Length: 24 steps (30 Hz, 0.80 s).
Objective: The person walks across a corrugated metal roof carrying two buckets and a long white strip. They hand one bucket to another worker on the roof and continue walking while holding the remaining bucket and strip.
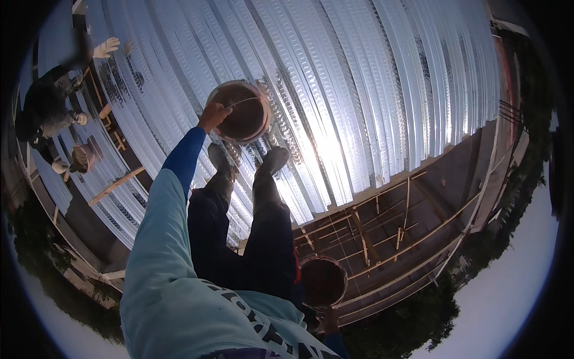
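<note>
I stand on shiny corrugated metal decking (371, 72), my two dark-trousered legs and shoes (275, 160) below me. My left hand (213, 115), on a long light-blue sleeve, grips the rim of a round brown bucket (242, 113) held out over the decking. My right hand (329, 320) is low at my side and holds a second brown bucket (323, 281) by its rim. Its inside looks dark; I cannot tell what either bucket contains.
Another person (45, 107) in dark clothes and pale gloves crouches at the far left beside a third bucket (85, 157). The decking ends at an open edge with wooden formwork beams (382, 239) and a drop beyond. Trees and sky ring the view.
</note>
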Available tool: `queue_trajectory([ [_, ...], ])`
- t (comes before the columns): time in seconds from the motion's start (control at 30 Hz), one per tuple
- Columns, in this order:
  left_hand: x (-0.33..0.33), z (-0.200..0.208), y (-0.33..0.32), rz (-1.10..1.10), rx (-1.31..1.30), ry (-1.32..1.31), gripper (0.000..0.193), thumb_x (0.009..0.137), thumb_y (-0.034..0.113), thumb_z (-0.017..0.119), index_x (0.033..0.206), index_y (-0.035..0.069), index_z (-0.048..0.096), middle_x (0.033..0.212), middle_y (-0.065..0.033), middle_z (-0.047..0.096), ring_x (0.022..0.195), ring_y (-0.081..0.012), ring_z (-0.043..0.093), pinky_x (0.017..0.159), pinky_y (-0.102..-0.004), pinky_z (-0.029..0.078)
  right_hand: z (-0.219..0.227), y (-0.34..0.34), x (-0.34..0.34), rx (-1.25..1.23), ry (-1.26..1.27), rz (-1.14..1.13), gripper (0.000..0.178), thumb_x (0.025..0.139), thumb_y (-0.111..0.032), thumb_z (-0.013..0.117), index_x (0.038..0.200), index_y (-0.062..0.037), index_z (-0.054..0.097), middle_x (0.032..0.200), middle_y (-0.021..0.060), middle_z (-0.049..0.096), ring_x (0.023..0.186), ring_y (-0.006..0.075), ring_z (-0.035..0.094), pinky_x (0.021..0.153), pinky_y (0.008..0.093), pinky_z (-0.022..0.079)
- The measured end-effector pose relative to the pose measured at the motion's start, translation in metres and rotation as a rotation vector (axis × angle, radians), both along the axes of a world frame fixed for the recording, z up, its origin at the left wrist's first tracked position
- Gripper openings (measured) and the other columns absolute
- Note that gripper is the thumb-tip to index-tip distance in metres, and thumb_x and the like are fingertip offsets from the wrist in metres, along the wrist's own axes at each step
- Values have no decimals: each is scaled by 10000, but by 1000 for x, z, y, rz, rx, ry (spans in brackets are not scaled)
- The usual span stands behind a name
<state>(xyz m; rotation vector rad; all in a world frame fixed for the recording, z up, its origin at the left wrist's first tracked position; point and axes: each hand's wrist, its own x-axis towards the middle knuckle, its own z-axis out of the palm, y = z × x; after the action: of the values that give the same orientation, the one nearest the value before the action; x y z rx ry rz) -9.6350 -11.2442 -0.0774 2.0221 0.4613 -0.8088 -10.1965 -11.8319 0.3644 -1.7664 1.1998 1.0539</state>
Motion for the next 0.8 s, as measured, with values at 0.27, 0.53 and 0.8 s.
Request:
queue_trajectory([
  [0.27,-8,200,-39,283,-134,-27,403,919,350,580,651,48,562,507,-28,496,416,-142,517,425,-299,427,-43,-66,119,-53,17,-410,308,939,-371,533,961,-74,612,750,54,626,575,143,591,478,261,479],
  [0.53,-59,305,-4,781,-248,-198,385,950,317,457,653,83,531,569,-27,515,430,-141,504,399,-262,420,-95,-93,330,-36,-19,-167,350,925,-353,531,941,-10,595,649,78,588,491,166,582,388,278,425],
  [0.8,-42,273,7,1197,-114,-94,302,906,264,475,708,58,574,537,-57,525,469,-142,509,479,-306,429,-90,-87,535,-74,-91,-173,393,896,-372,533,947,13,597,656,98,585,506,198,594,431,310,465],
])
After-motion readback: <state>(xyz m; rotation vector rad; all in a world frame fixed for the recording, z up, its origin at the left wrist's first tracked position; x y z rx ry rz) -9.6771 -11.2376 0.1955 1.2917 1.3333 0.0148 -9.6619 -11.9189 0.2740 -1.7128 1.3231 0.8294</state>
